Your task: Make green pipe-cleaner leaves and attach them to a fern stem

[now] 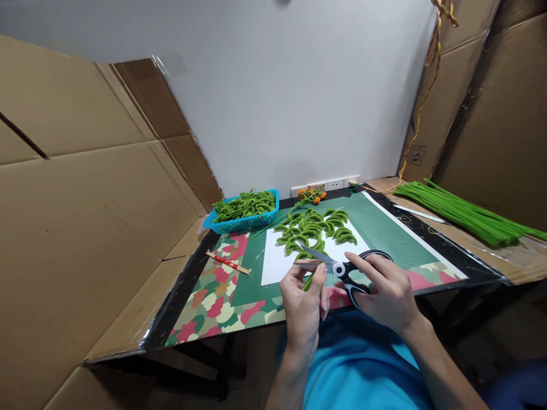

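My right hand (391, 290) has its fingers in the handles of black-and-white scissors (338, 269). The blades are spread and point left, over my left hand (301, 302). Between the thumb and fingers of that hand is a short green pipe cleaner piece (307, 282), partly hidden by the fingers. The lower blade lies close to the left fingertips; whether it touches the piece I cannot tell. Just beyond both hands, several curled green pipe cleaner pieces (310, 228) lie in clusters on a white sheet (273, 265).
A blue basket (241, 223) heaped with green curled pieces stands at the back left. Chopsticks in a red wrapper (228, 262) lie left. Orange flowers (314, 196) rest near the wall sockets (335, 185). Long green pipe cleaners (465, 213) are bundled at right. Cardboard walls (85, 188) flank the table.
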A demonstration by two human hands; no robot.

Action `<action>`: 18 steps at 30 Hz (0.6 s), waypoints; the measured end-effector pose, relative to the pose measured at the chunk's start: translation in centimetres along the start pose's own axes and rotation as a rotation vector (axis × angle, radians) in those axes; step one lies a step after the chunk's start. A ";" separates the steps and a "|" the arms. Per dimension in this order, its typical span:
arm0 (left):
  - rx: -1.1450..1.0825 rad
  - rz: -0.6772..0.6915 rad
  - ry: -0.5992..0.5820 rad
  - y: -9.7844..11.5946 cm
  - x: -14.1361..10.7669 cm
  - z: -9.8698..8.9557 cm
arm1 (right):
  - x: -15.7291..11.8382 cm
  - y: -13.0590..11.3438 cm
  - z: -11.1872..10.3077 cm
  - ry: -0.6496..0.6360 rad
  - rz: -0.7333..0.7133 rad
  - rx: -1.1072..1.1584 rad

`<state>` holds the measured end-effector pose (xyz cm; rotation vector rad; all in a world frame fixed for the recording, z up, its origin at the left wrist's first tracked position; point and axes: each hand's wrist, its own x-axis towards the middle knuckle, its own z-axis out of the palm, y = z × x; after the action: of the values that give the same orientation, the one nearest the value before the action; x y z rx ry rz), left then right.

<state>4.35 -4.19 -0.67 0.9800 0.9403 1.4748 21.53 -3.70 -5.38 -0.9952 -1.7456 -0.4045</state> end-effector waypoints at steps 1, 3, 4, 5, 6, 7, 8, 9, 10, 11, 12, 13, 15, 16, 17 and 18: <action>0.002 0.000 -0.003 -0.1 0.0 -0.1 | 0.0 0.0 0.0 0.002 -0.004 -0.003; 0.005 -0.002 -0.008 -0.2 0.0 -0.2 | 0.0 0.0 0.0 0.004 -0.007 -0.016; 0.004 -0.005 -0.011 -0.3 0.0 -0.2 | 0.0 0.0 0.0 0.005 -0.006 -0.024; -0.001 -0.008 -0.013 -0.3 0.0 -0.3 | 0.0 -0.1 0.0 0.006 -0.005 -0.030; -0.006 -0.013 -0.013 -0.3 0.0 -0.3 | 0.0 -0.1 -0.1 0.005 -0.005 -0.034; -0.014 -0.018 -0.012 -0.3 0.0 -0.3 | 0.1 -0.1 -0.1 0.007 -0.005 -0.038; -0.021 -0.025 -0.013 -0.3 0.0 -0.3 | 0.1 -0.1 -0.1 0.012 -0.005 -0.040; -0.028 -0.033 -0.016 -0.3 0.1 -0.3 | 0.1 -0.1 -0.1 0.018 -0.006 -0.044; -0.033 -0.039 -0.021 -0.3 0.1 -0.3 | 0.2 -0.2 -0.1 0.025 -0.005 -0.048; -0.037 -0.043 -0.027 -0.4 0.1 -0.3 | 0.2 -0.2 -0.1 0.033 -0.006 -0.053; -0.040 -0.042 -0.032 -0.5 0.1 -0.4 | 0.2 -0.2 -0.1 0.039 -0.006 -0.059; -0.040 -0.039 -0.034 -0.5 0.1 -0.4 | 0.3 -0.3 -0.1 0.044 -0.006 -0.064; -0.035 -0.032 -0.029 -0.7 0.1 -0.4 | 0.3 -0.3 -0.1 0.044 -0.002 -0.073; -0.031 -0.030 -0.023 -0.8 0.1 -0.4 | 0.3 -0.3 -0.1 0.040 0.000 -0.077; -0.025 -0.030 -0.018 -0.8 0.0 -0.4 | 0.3 -0.3 -0.1 0.035 0.003 -0.081; -0.019 -0.030 -0.012 -0.8 0.0 -0.3 | 0.3 -0.4 -0.1 0.029 0.005 -0.084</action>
<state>4.31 -4.09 -1.53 0.9564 0.9270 1.4490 21.28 -3.85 -5.01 -1.0478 -1.7118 -0.4897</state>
